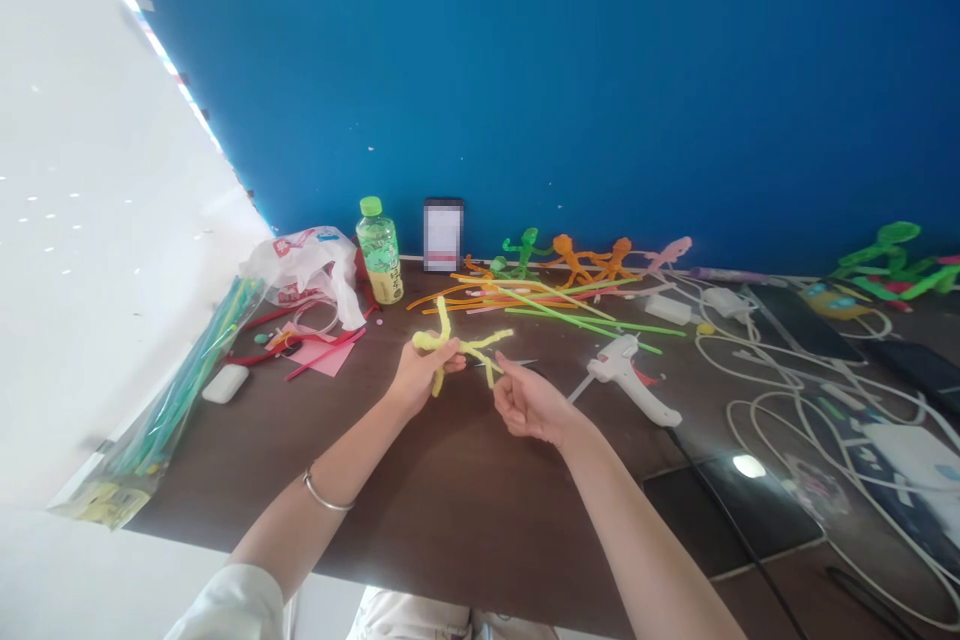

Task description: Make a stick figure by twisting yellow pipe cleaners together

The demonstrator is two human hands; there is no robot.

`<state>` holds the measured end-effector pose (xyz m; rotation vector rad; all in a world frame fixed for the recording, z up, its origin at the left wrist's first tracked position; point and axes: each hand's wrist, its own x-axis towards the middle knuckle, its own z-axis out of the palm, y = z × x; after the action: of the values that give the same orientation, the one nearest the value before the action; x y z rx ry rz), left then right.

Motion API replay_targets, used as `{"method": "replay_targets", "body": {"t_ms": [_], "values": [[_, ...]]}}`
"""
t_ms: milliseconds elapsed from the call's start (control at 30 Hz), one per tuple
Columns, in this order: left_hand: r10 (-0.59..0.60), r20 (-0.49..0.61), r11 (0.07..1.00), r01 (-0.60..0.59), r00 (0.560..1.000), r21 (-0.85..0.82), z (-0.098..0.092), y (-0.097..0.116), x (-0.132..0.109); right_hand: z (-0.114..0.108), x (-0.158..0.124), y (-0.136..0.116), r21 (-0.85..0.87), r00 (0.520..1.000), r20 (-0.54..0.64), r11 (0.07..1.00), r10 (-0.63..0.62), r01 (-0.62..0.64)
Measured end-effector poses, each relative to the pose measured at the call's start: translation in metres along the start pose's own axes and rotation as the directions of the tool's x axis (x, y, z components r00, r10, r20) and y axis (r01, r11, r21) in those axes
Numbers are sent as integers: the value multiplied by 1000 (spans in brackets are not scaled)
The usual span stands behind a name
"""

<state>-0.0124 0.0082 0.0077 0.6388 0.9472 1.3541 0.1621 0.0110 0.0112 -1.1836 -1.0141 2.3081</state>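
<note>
A small yellow pipe cleaner figure (442, 328) with a round head and thin limbs is held above the table. My left hand (421, 375) pinches its body between thumb and fingers, head end toward the left. My right hand (531, 402) is closed at the figure's right end, thumb and forefinger on one of the lower limbs. Just behind the figure lies what looks like a pair of scissors (529, 363), mostly hidden by my hands. Loose green and orange pipe cleaners (555, 303) are spread on the table beyond.
Left are a bag of teal pipe cleaners (191, 370), a white earbud case (226, 384) and a plastic bag (315, 265). A drink bottle (381, 255) and a phone (443, 235) stand behind. Right are a glue gun (626, 375), tangled white cables (795, 400) and a dark tablet (731, 510).
</note>
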Motion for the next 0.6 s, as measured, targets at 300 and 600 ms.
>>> {"method": "replay_targets", "body": {"t_ms": [300, 600], "values": [[22, 71, 995, -29, 997, 97, -2, -5, 0, 8, 5, -4, 426, 997, 45, 902, 57, -71], [27, 49, 997, -31, 998, 70, 0, -6, -2, 16, 9, -1, 567, 992, -125, 822, 16, 58]]}}
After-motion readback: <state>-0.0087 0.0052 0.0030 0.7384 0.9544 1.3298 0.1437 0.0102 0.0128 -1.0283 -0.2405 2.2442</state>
